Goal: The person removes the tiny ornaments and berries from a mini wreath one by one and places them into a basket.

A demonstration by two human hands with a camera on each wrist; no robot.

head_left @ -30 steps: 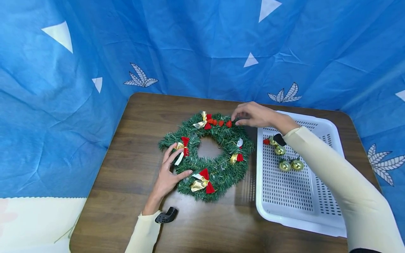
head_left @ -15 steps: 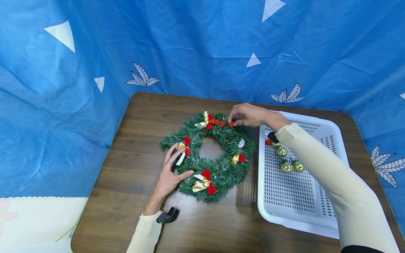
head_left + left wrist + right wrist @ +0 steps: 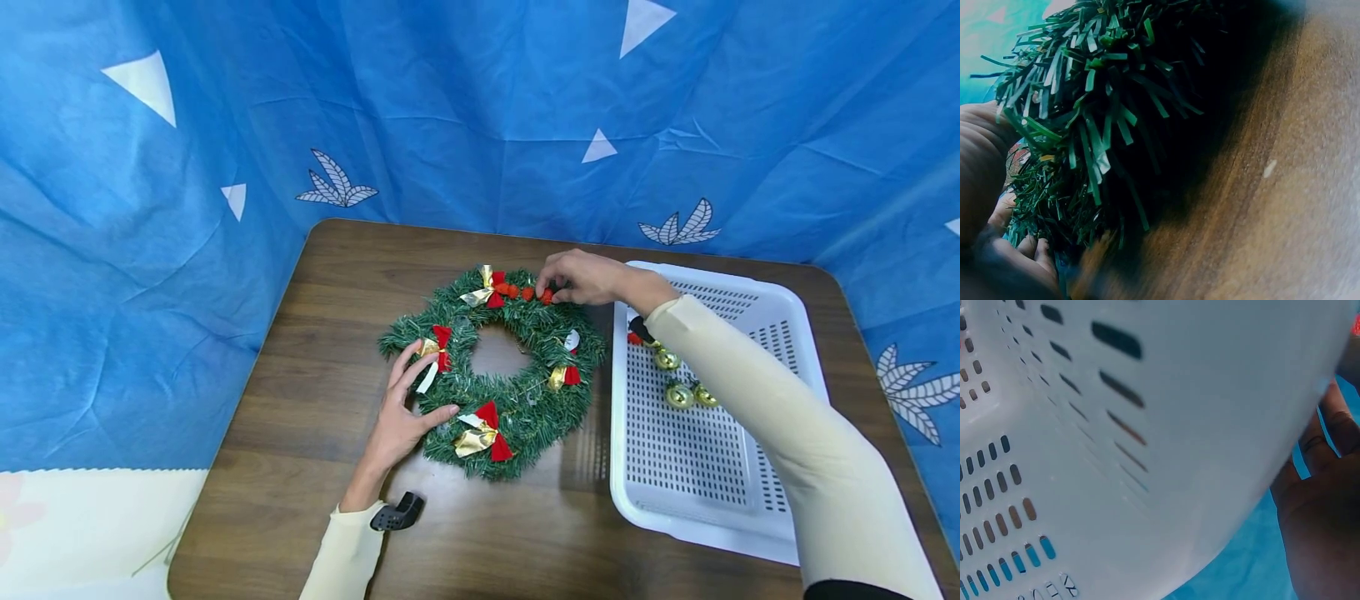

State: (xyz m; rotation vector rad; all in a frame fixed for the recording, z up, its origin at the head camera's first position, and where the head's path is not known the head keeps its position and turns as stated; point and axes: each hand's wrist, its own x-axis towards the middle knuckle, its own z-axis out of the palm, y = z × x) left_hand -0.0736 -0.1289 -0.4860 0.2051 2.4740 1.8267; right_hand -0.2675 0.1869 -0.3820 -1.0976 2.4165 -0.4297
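Observation:
A round green tinsel wreath (image 3: 525, 433) lies on the table, trimmed with red and gold bows (image 3: 483, 429). My left hand (image 3: 397, 421) rests on its lower left side, thumb and fingers spread apart beside a bow. In the left wrist view, green tinsel (image 3: 1091, 125) stands close to the thumb side of that hand. At the wreath's upper right, my right hand (image 3: 588, 277) pinches a red berry (image 3: 548, 297) between thumb and finger. Several more red berries (image 3: 513, 291) sit in a row to its left, by the top bow. In the right wrist view the fingertips are mostly hidden.
A white perforated basket (image 3: 626, 492) stands to the right, under my right forearm. Inside are several gold ornaments (image 3: 679, 396) and a red berry (image 3: 635, 338). A blue patterned cloth (image 3: 450, 125) hangs behind the wooden table (image 3: 285, 467).
My right hand has moved slightly left and down onto the red berry, its fingers closing around it. The left hand and the wreath stay in place.

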